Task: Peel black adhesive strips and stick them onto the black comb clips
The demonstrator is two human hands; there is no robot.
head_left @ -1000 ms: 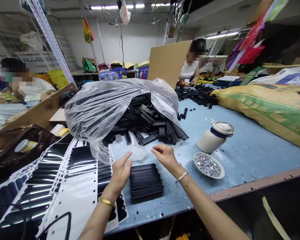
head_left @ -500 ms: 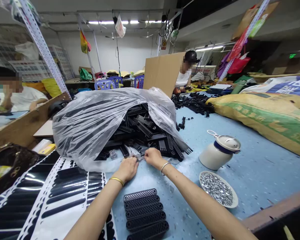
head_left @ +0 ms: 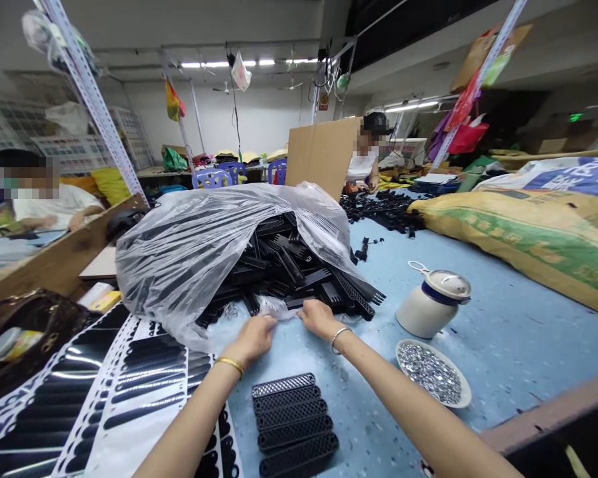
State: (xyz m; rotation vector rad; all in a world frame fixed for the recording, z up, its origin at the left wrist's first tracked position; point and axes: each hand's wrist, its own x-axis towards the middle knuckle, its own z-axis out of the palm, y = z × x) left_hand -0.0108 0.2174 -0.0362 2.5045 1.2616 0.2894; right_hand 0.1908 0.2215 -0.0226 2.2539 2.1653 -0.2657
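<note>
Bag: clear plastic bag point(head_left: 184, 249) slumped on the blue table point(head_left: 512, 325), mouth gaping toward the person.
Bag contents: black pieces point(head_left: 289, 262) with comb-like ends, heaped loose, some poking out at the mouth.
Left hand point(head_left: 255, 337): at the bag's near lip; fingers bunched narrow, pinching the plastic.
Right hand point(head_left: 319, 318): same lip, just beside the left; fingertips narrow on the plastic, partly hidden by the hand itself.
Lattice strips point(head_left: 295, 419): black, rowed up on the near side of the bag, between the forearms.
Sheets: white sheets point(head_left: 129, 435) bearing black strips, left front of the bag.
Jar: white jar point(head_left: 423, 309), lidded, right of the bag.
Dish point(head_left: 466, 396): shiny bits point(head_left: 428, 372) inside, right and nearer than the bag.
Cardboard point(head_left: 318, 154): upright behind the bag.
</note>
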